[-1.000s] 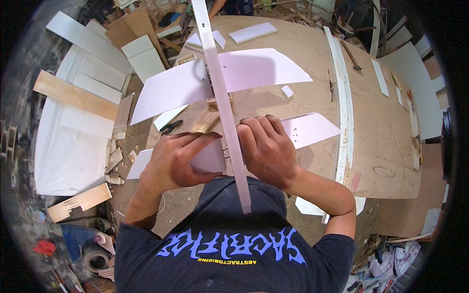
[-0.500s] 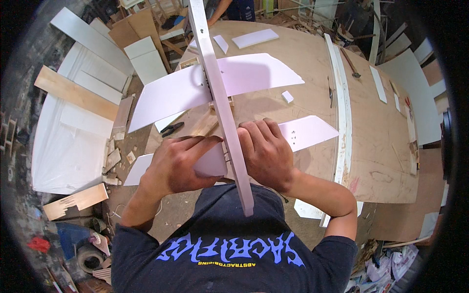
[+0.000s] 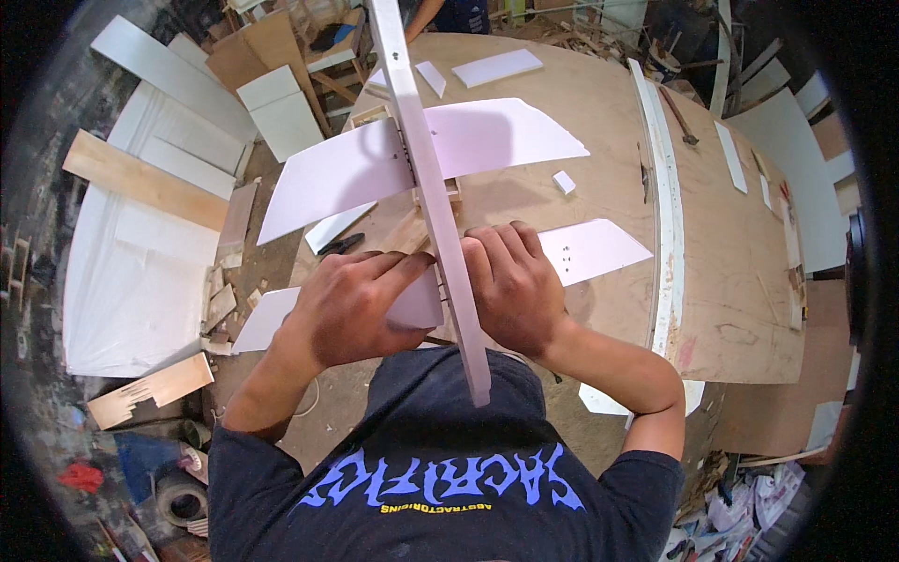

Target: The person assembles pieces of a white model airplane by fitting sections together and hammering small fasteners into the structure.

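A long narrow white board (image 3: 434,197) runs away from my chest, tilted a little left at its far end. Two white panels cross it, a wide upper panel (image 3: 342,178) and a smaller lower panel (image 3: 599,251) with several dark holes on its right part. My left hand (image 3: 346,304) is closed round the lower panel just left of the long board, thumb beneath. On the other side, my right hand (image 3: 515,290) wraps the same panel, knuckles up, close against the board. Fingertips of both hands are partly hidden.
Under the panels spreads a plywood tabletop (image 3: 730,281). On it are black-handled pliers (image 3: 342,245), a small white block (image 3: 563,182), a hammer (image 3: 679,114) and a long white strip (image 3: 663,244). Another person's arm (image 3: 424,17) shows at the far edge. White sheets (image 3: 140,281) lean at left.
The long board's near end and the lower panel have shifted slightly, and both hands moved with them, keeping their grip. The whole view has also shifted a little.
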{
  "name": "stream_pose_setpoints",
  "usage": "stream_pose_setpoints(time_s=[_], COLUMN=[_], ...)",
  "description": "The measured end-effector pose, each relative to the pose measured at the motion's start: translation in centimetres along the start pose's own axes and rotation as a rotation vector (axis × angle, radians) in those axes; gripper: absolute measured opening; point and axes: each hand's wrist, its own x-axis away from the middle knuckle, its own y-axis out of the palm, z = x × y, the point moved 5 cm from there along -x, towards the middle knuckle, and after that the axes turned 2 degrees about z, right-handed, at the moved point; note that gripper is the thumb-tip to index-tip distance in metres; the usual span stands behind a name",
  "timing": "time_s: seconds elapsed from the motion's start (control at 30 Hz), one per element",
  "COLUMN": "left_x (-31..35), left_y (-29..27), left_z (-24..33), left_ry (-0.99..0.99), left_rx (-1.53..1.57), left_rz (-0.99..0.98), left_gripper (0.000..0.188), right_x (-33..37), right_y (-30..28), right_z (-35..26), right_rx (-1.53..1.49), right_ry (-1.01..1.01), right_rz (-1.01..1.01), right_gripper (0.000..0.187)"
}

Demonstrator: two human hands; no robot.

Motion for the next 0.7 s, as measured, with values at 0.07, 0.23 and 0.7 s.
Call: stream_pose_setpoints(time_s=[0.07,0.23,0.7], left_x=[0.0,0.0,1.9], left_y=[0.0,0.2,5.9], left_z=[-0.5,-2.6,-7.1], left_ry=[-0.01,-0.002,-0.002], left_rx=[0.011,0.027,0.193], left_rz=[-0.033,-0.004,-0.061], left_gripper=[0.067,0.065,0.06], right_x=[-0.4,-1.5,0.6], right_y=[0.3,2.0,5.1], right_z=[-0.1,-0.6,-2.1], right_rx=[0.016,0.058,0.071], right_ry=[-0.01,-0.007,0.117], right_rz=[0.014,0.075,-0.163], right_gripper=[0.021,0.023,0.019])
